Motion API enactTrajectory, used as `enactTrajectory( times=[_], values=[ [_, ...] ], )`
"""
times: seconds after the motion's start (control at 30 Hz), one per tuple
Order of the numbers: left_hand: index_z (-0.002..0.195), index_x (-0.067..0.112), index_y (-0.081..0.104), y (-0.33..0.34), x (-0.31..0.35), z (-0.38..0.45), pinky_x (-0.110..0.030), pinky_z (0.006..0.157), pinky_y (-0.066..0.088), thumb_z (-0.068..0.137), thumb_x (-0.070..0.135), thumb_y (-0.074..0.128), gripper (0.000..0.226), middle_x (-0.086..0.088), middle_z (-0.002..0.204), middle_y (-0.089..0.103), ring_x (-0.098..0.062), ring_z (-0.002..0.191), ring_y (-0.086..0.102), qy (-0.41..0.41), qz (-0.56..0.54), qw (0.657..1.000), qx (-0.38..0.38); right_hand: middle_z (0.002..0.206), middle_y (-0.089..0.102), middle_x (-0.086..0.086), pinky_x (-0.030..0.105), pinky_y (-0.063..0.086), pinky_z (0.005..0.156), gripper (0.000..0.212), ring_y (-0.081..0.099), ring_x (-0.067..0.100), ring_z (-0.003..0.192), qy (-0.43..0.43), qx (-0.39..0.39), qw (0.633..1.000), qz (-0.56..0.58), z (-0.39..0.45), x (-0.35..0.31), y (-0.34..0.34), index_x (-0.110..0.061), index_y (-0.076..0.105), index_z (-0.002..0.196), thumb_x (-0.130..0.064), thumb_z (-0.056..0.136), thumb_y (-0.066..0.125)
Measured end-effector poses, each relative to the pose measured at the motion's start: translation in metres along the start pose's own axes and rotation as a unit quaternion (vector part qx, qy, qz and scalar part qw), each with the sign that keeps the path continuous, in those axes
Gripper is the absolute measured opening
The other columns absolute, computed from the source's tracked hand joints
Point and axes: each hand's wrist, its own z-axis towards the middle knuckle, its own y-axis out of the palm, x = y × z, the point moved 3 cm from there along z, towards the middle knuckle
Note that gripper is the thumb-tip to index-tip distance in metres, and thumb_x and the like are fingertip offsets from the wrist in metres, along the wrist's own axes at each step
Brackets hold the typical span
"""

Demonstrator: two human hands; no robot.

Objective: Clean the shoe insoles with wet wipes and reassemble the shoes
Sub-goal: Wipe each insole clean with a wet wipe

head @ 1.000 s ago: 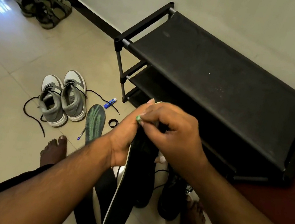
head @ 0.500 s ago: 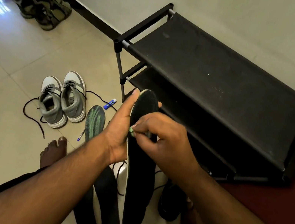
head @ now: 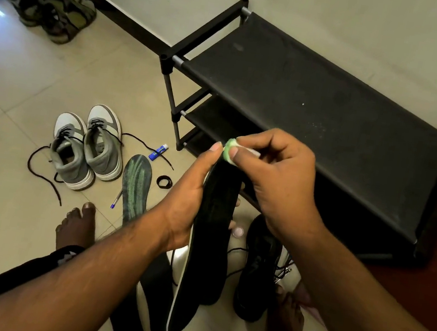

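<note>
Mid-cleaning, by the look of it. Left hand (head: 187, 203) grips the black insole (head: 209, 239) along its edge, fingers curled round it, holding it upright just in front of the shoe rack (head: 320, 119). Right hand (head: 275, 180) pinches a small green-and-white wad, likely the wet wipe (head: 230, 150), at the insole's top end, fingers clamped on it. Left of the rack on the floor: a green insole (head: 135, 189) lying out beside the grey sneakers (head: 87, 149), so reassembly is not yet done. Another dark insole (head: 143, 297) and a black shoe (head: 257, 270) lie below the hands. Wiping room is tight toward the rack's front edge; open floor lies left of the rack.
</note>
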Motion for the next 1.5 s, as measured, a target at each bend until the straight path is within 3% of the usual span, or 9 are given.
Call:
enactTrajectory(
  times=[0.1,0.27,0.47,0.63,0.83,1.0,1.17,1.4,1.5],
  values=[
    [0.122,0.024,0.067,0.005,-0.002,-0.002,-0.048,0.077,0.052,0.083,0.077,0.048,0.069,-0.023,0.119,0.057,-0.035,0.104,0.051,-0.001,0.006,1.000,-0.016,0.081,0.071,0.008,0.044,0.060,0.073,0.005,0.070,0.028,0.080,0.013,0.027,0.999,-0.027,0.002,0.008,-0.003,-0.006,0.070,0.082,-0.004,0.080,0.074],
    [0.110,0.017,0.073,0.003,0.004,-0.002,-0.051,0.082,0.046,0.075,0.074,0.048,0.071,-0.014,0.100,0.062,-0.032,0.094,0.053,0.011,-0.003,1.000,-0.007,0.076,0.071,0.007,0.033,0.057,0.066,0.008,0.067,0.024,0.070,0.036,0.083,0.994,-0.063,0.013,0.017,-0.016,-0.010,0.070,0.075,-0.006,0.078,0.077],
    [0.120,0.022,0.068,0.003,0.004,-0.004,-0.047,0.076,0.049,0.087,0.073,0.039,0.068,-0.024,0.115,0.057,-0.037,0.101,0.049,0.011,0.008,1.000,-0.020,0.080,0.072,0.006,0.034,0.060,0.066,0.004,0.070,0.025,0.076,0.003,0.017,0.999,-0.036,0.003,0.008,-0.003,-0.007,0.070,0.082,-0.006,0.081,0.074],
    [0.119,0.008,0.066,0.004,0.008,-0.005,-0.042,0.072,0.051,0.077,0.072,0.047,0.079,-0.017,0.100,0.059,-0.033,0.088,0.053,0.005,-0.043,0.999,-0.019,0.077,0.071,0.010,0.021,0.052,0.054,0.007,0.066,0.013,0.065,0.053,0.080,0.995,-0.029,0.010,0.017,-0.012,-0.005,0.069,0.077,-0.004,0.080,0.075],
    [0.107,0.017,0.074,0.004,0.007,-0.004,-0.049,0.081,0.048,0.093,0.070,0.034,0.068,-0.021,0.115,0.060,-0.036,0.103,0.054,0.017,-0.030,0.999,-0.029,0.080,0.072,0.009,0.042,0.060,0.070,0.007,0.070,0.030,0.078,0.001,-0.001,1.000,-0.021,-0.002,0.008,0.005,-0.010,0.071,0.080,-0.004,0.080,0.075],
    [0.112,0.013,0.070,0.005,0.008,-0.003,-0.045,0.075,0.050,0.082,0.072,0.047,0.070,-0.016,0.102,0.059,-0.029,0.087,0.056,0.013,-0.053,0.998,-0.028,0.076,0.070,0.006,0.020,0.053,0.056,0.008,0.068,0.011,0.065,0.039,0.066,0.997,-0.004,0.006,0.012,-0.008,-0.006,0.068,0.078,-0.003,0.080,0.075],
    [0.093,0.018,0.077,0.006,0.008,-0.005,-0.043,0.072,0.053,0.092,0.070,0.034,0.067,-0.019,0.106,0.063,-0.034,0.092,0.058,0.008,-0.045,0.999,-0.019,0.079,0.072,0.008,0.029,0.057,0.062,0.007,0.070,0.023,0.073,0.025,-0.024,0.999,-0.011,-0.004,0.009,0.008,-0.009,0.070,0.080,-0.004,0.080,0.075],
    [0.122,0.015,0.067,-0.002,0.014,0.000,-0.051,0.087,0.045,0.084,0.071,0.042,0.073,-0.015,0.104,0.061,-0.028,0.086,0.058,0.051,-0.064,0.997,0.001,0.081,0.072,0.011,0.050,0.060,0.072,0.007,0.071,0.031,0.082,0.089,0.033,0.995,-0.031,0.006,0.023,-0.007,-0.005,0.068,0.078,-0.003,0.079,0.074],
    [0.109,0.012,0.068,-0.003,0.016,-0.001,-0.046,0.083,0.046,0.089,0.071,0.038,0.069,-0.018,0.101,0.061,-0.031,0.089,0.057,0.052,-0.077,0.996,-0.007,0.077,0.071,0.003,0.035,0.060,0.077,0.007,0.070,0.012,0.078,0.084,-0.049,0.995,-0.010,-0.005,0.019,0.010,-0.003,0.069,0.080,0.000,0.079,0.074]
  ],
)
